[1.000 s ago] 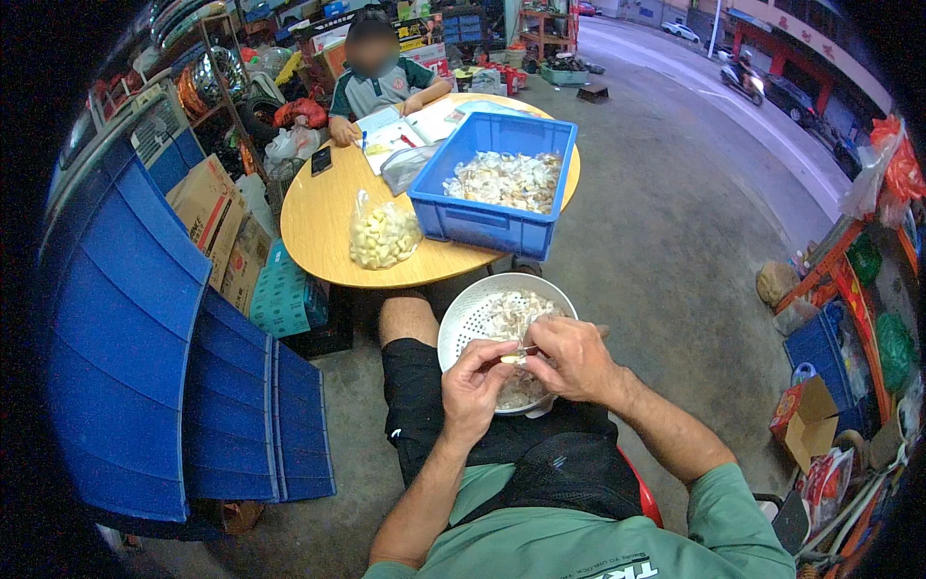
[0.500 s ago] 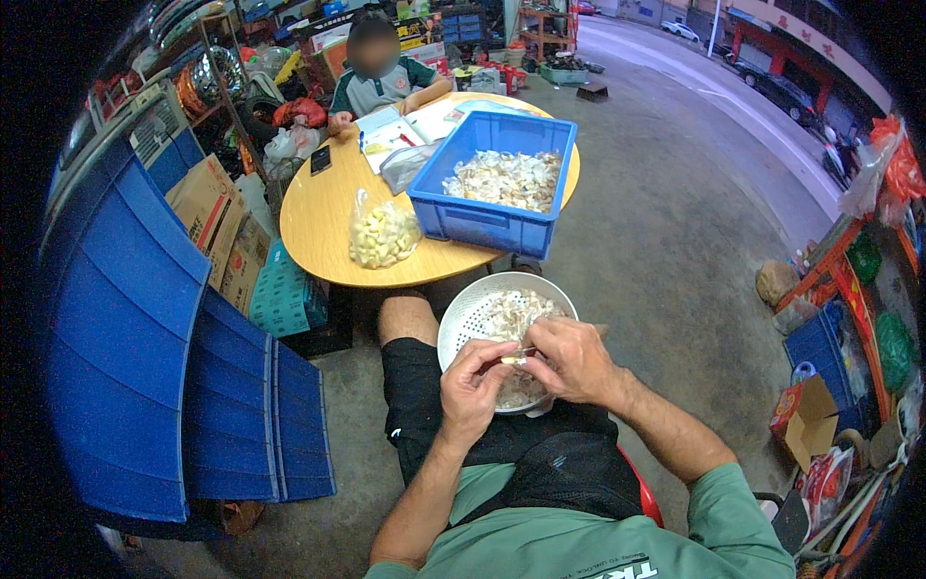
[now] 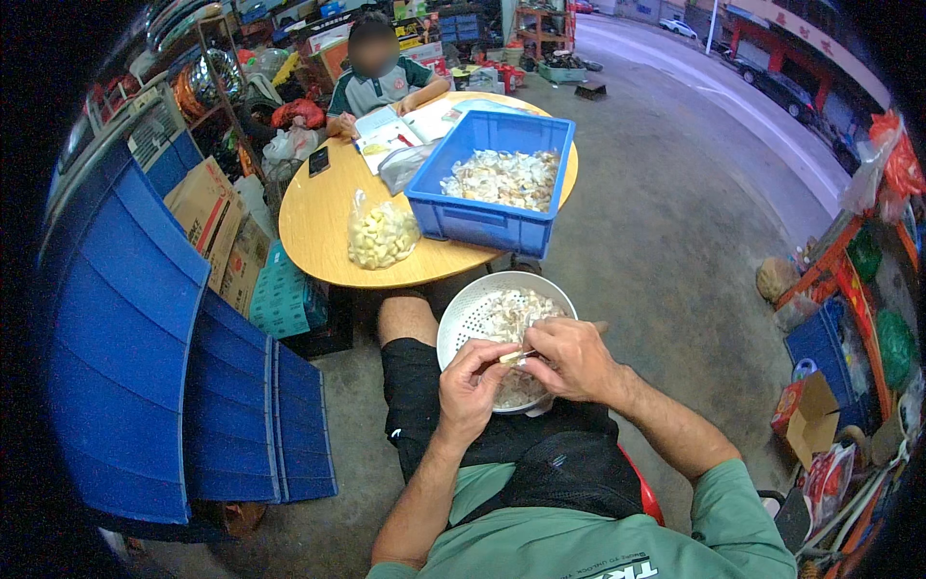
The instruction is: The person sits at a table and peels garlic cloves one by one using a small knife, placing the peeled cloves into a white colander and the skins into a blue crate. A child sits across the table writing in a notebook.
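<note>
My left hand point(image 3: 469, 388) pinches a small pale garlic clove point(image 3: 510, 358) between thumb and fingertips. Bent over the same clove, my right hand point(image 3: 573, 361) has its fingertips closed against it; a thin shiny sliver shows there, too small to name. Beneath both hands, a white perforated colander point(image 3: 457, 325) rests on my lap, with papery garlic skins and cloves point(image 3: 521, 311) inside. Beyond it on the table are a clear bag of peeled cloves point(image 3: 382, 236) and a blue plastic crate point(image 3: 487, 224) holding garlic pieces and skins point(image 3: 502, 179).
A round wooden table point(image 3: 311, 217) stands ahead, bearing a phone point(image 3: 319, 161) and an open book point(image 3: 383, 128). Across it sits another person point(image 3: 378, 95). Blue panels point(image 3: 145, 338) and cartons point(image 3: 204, 205) line my left; an orange rack point(image 3: 857, 299) and open box point(image 3: 805, 417) are right.
Both hands stay over the colander with only slight finger movement. The pale clove shows a little more between my fingertips.
</note>
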